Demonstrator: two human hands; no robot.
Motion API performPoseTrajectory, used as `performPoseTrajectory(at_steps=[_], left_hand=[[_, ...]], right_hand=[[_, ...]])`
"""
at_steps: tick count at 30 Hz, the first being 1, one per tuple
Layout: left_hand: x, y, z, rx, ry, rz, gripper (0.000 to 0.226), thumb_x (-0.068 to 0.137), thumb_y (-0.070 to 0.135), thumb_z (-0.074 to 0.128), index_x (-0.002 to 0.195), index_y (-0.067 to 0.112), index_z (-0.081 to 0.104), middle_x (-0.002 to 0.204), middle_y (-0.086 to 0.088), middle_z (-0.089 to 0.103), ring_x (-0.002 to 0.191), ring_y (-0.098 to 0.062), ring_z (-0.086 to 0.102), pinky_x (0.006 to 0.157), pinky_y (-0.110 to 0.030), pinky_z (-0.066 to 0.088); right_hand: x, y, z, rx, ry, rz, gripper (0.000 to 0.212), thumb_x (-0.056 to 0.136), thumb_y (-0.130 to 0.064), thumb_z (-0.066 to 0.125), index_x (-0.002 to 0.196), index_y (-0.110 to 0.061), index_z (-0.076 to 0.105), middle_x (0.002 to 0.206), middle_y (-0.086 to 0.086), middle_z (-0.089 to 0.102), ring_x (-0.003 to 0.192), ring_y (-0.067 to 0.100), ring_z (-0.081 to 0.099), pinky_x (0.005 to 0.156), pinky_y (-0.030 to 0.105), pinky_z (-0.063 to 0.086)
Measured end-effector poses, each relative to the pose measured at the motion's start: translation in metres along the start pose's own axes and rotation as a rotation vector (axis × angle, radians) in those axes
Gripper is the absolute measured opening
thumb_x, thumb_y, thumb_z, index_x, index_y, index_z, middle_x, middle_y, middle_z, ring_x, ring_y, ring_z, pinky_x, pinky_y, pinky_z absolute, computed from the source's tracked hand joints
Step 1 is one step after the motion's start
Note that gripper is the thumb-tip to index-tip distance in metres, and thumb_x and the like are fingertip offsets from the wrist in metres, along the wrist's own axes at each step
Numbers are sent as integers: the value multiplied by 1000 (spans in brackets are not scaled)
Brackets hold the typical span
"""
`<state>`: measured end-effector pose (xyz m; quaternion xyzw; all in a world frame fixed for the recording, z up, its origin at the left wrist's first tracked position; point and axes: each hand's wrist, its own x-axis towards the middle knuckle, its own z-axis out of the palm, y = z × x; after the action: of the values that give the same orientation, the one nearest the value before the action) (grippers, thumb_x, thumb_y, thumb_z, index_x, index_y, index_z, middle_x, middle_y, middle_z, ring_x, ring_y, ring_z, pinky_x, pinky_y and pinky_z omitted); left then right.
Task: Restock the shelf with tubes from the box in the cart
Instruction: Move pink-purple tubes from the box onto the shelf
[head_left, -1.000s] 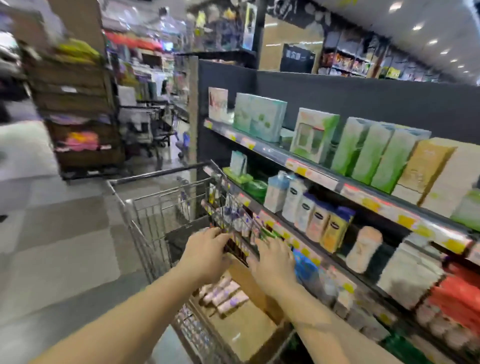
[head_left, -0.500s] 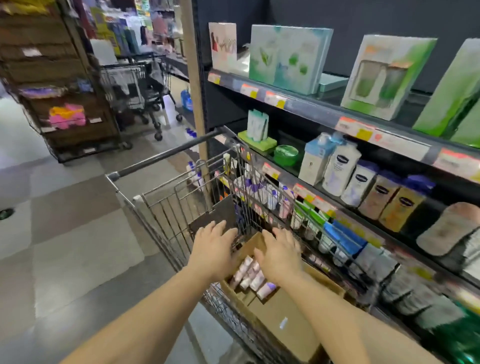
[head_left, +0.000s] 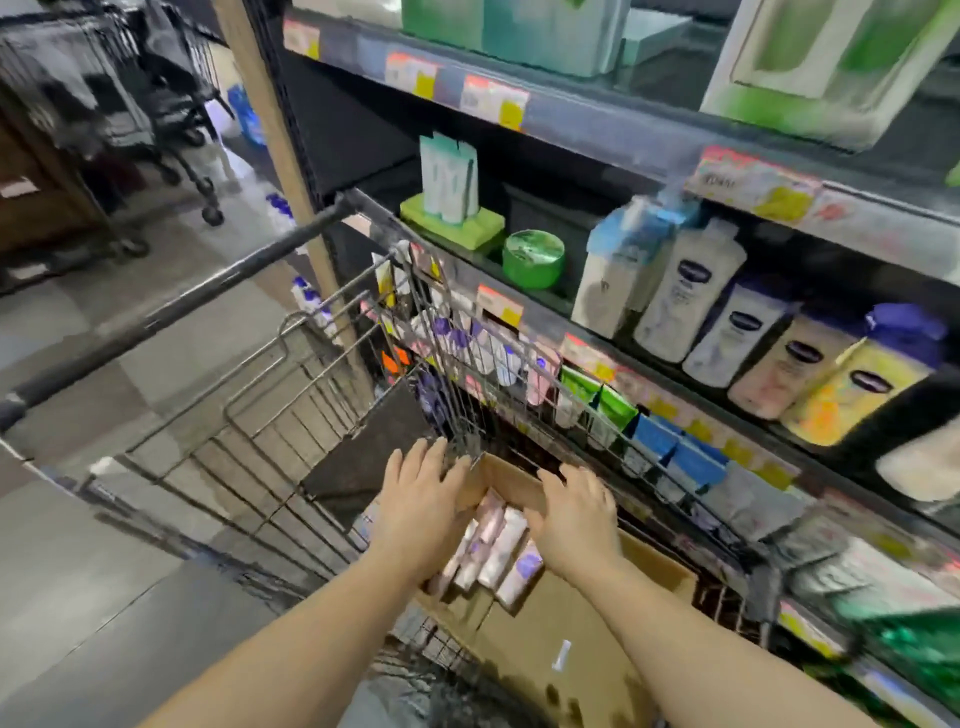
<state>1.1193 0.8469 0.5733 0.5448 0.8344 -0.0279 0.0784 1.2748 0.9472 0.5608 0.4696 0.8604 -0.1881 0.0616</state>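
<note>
Tubes (head_left: 501, 545): about five showing, lying in my box (head_left: 566, 613) in the cart (head_left: 244, 415).
Left hand (head_left: 421, 504): fingers straight, over the box edge.
Right hand (head_left: 574, 514): fingers spread, above the tubes; contact unclear.

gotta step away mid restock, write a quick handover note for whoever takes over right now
Left hand: open, over the left end of the cardboard box, on the tubes.
Right hand: open, fingers over the box's far edge.
The box sits in the cart, beside the shelf.
Done: hands at the box; neither plainly grips a tube.
Left: lift tubes out and place them on the shelf.
</note>
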Motion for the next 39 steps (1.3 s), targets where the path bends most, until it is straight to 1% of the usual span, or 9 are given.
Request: performPoseTrajectory(at_steps=[5,8,11,14,18,28,31,36,39], left_hand=[[38,-6,41,-13,-70,80,67,95,38,46,153,31,14,162,-7,2,149,-29,-2,118,-47,-6],[57,-12,78,-17,-150,120,66,94,47,40,153,30,14,162,-7,2,149,-30,-1,120,-49,-1],[72,-23,112,-20,-214,147,67,83,55,34,146,29,37,157,-13,27,144,-36,24,116,-51,16],[89,-37,140,-60,-218,159,54,80,48,60,130,27,56,142,-17,49,130,-39,46,108,-51,33],[106,-58,174,-140,-270,181,61,88,49,53,145,37,33,159,-10,20,148,-30,12,120,-44,12],[116,-87,198,-271,-308,173,76,82,51,63,148,40,28,162,1,8,148,-18,0,111,-19,-3],[114,-85,195,-250,-310,187,75,80,48,65,147,38,32,162,-1,10,147,-19,1,114,-24,0],[109,-73,192,-230,-338,134,72,75,63,64,139,37,43,161,3,7,147,-20,-2,119,-36,7],[106,-60,188,-170,-290,136,71,74,76,54,131,35,54,161,2,14,147,-23,5,119,-39,6]], right_hand=[[23,25,39,-28,-40,105,49,97,-45,42,142,-27,34,146,0,35,140,24,22,115,38,18],[37,35,79,-27,-93,191,51,95,-44,46,142,-28,36,145,-1,36,138,23,25,114,37,20],[53,34,117,52,-148,253,50,93,-39,49,141,-25,40,146,0,37,137,23,26,112,36,21],[77,21,150,101,-174,279,47,95,-37,49,140,-28,40,146,1,38,137,24,27,112,37,24],[109,3,187,205,-186,281,46,95,-47,45,138,-30,47,139,1,47,132,24,33,110,39,29],[142,-10,226,312,-221,329,32,95,-50,48,97,-30,72,115,1,58,116,28,44,88,33,39],[138,-5,220,431,-211,359,25,95,-44,51,91,-32,73,105,-2,63,112,26,45,77,30,33],[137,5,179,523,-168,330,19,94,-35,55,93,-30,73,111,-7,62,115,20,42,90,33,37],[138,9,154,573,-108,266,17,93,-34,58,92,-29,74,102,-15,56,112,15,41,91,30,34]])
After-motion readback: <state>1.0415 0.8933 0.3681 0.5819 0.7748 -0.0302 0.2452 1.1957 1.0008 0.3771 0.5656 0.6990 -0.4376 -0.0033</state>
